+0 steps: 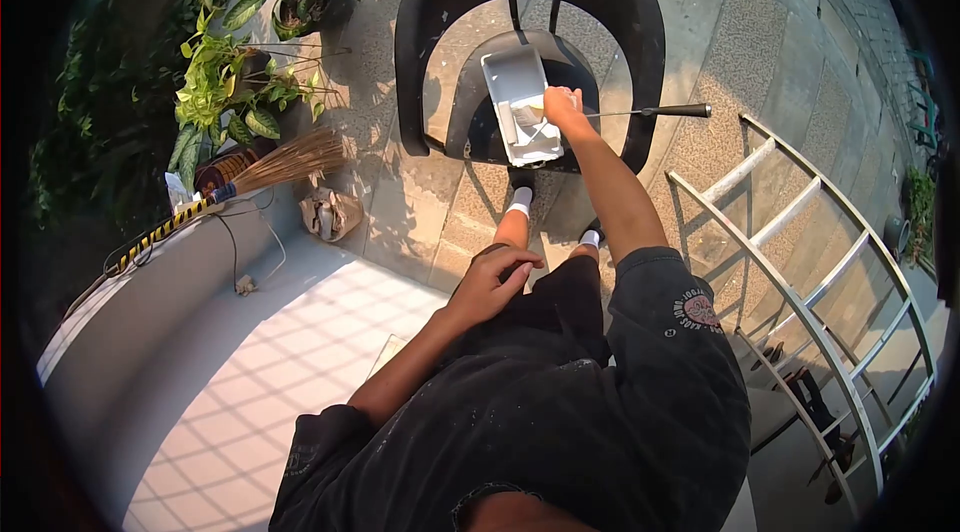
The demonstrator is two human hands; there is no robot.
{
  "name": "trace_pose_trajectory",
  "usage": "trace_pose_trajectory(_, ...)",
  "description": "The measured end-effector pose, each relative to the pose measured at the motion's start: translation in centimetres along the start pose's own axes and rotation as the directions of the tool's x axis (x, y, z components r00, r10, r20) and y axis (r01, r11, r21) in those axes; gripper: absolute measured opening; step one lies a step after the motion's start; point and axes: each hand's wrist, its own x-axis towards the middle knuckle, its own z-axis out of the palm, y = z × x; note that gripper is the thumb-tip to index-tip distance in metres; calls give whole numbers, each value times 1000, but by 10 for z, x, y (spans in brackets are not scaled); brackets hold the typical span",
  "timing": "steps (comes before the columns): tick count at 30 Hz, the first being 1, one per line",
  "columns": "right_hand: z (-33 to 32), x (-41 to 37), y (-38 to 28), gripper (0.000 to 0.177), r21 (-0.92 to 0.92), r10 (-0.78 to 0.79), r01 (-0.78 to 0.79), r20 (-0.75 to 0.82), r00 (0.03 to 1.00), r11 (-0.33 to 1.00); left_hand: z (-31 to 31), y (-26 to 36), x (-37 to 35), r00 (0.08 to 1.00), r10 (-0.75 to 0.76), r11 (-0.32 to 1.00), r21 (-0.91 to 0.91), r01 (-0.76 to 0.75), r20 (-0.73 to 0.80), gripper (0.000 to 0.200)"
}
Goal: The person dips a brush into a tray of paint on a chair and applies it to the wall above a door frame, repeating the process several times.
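Observation:
A white paint tray [515, 77] rests on the seat of a black chair [640, 32]. My right hand [565, 105] is closed on a paint brush [527, 116], whose bristles are over the tray's lower half, where white paint shows. Beside the brush, a white roller [507, 122] lies along the tray's left side. A thin metal rod with a black handle [683, 111] sticks out to the right behind my right hand. My left hand [494, 282] rests near my left thigh, fingers loosely spread, holding nothing.
On the right stands a metal ladder [790, 212]. Potted plants [215, 82] line the left, with a straw broom [290, 160] on a low wall [130, 332]. A paper bag [331, 215] sits on the paving near the white tiled surface [270, 372].

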Motion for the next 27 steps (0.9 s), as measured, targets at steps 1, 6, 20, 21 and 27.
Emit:
trace_pose_trajectory(1, 11, 11, 2, 15, -16, -2, 2, -5, 1000, 1000, -2, -2, -1, 999, -33, 997, -66, 32, -10, 21)
trace_pose_trajectory(6, 40, 29, 30, 16, -80, 27, -27, 9, 1000, 996, -8, -7, -1, 990, -139, 968, -215, 129, -36, 20)
trace_pose_trajectory(20, -28, -78, 12, 22, 315, -182, 344, -445, 877, 885, 12, 22, 24, 998, -12, 974, -224, 24, 58, 21)
trace_pose_trajectory(21, -28, -98, 14, 23, 423, -120, 357, -492, 863, 833, 16, 29, 28, 997, 14, 981, -193, 2, 80, 21)
trace_pose_trajectory(27, -17, -253, 69, 30, 849, 157, 215, -325, 932, 482, 70, 71, 48, 950, 139, 990, -54, -129, 280, 22)
